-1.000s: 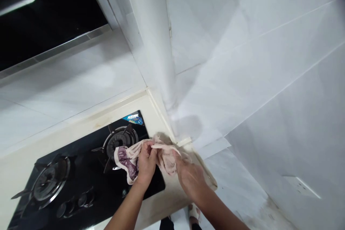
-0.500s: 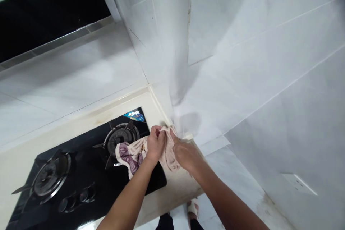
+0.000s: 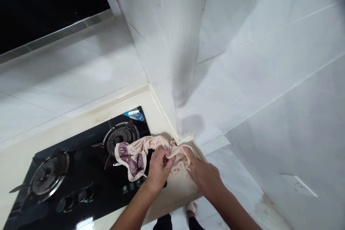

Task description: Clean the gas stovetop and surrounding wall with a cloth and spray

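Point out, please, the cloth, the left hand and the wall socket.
Cloth (image 3: 159,141), head view: its pale pink middle.
Left hand (image 3: 158,169), head view: the back of the hand.
Wall socket (image 3: 299,185), head view: its faceplate.

The place was a kitchen. A black glass gas hob (image 3: 83,161) was set into a cream counter (image 3: 159,122), with a right burner (image 3: 120,142) and a left burner (image 3: 47,176), both ringed by pot supports, and control knobs (image 3: 86,194) near its front edge. A blue sticker (image 3: 135,114) marked its far corner (the smaller lettering was unreadable). Pale marbled tiles (image 3: 81,66) lined the walls, and a glossy black panel (image 3: 54,7) with a metal lower edge, resembling a range hood, was mounted above. A socket (image 3: 299,185) was fitted at right.
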Tool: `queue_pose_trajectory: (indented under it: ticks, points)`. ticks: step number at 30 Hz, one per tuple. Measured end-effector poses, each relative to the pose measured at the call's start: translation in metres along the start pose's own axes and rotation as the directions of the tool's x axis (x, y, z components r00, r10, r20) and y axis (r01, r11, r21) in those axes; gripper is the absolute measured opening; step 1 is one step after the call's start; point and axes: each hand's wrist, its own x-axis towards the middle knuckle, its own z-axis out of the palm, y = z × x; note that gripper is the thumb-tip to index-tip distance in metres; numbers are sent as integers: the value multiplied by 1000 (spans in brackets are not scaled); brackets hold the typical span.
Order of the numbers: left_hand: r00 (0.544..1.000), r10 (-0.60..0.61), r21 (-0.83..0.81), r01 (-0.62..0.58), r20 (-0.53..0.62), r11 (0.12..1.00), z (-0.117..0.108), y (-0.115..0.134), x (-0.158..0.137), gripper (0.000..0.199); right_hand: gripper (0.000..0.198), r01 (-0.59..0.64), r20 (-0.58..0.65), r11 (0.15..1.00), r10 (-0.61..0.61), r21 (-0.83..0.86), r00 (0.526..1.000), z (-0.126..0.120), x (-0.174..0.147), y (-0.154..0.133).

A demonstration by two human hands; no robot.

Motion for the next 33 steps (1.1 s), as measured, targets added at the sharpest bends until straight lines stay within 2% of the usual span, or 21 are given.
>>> queue_pose_trajectory:
  ticks: [4,7,10,13,20,25,27,30,33]
  points:
    - [979,-175,-161,157,-101,974,8,-4,18,5,56,53,-75,998,-54,-16,996,-3,21,-11]
    - [975,-190,-194,166,-115,967,12,-1,26,6,47,24,-154,999,-19,33,988,3,30,-17]
    - [979,-188,-194,169,-79,966,12,3,25,7,45,2,-196,993,22,120,980,9,31,-20]
    - [975,-212,-190,196,-66,962,10,3,21,8,45,7,-174,991,17,136,985,13,31,-19]
    - [981,-189,-201,177,-41,963,15,-2,21,21,69,98,-119,993,-104,-60,987,8,28,-12]
    - [990,-135,-184,126,-35,975,15,1,16,23,71,-81,0,995,81,-55,997,-4,11,-10]
    - [993,-113,-174,110,-10,979,14,0,11,21,77,-113,10,991,114,-69,993,-7,7,-9]
    - [992,-127,-215,120,-19,969,13,-4,7,17,74,-42,10,994,43,-103,999,-6,12,-10]
    - [972,-222,-310,187,-81,932,14,-9,9,20,71,37,-21,992,-40,-120,999,-2,20,-13]
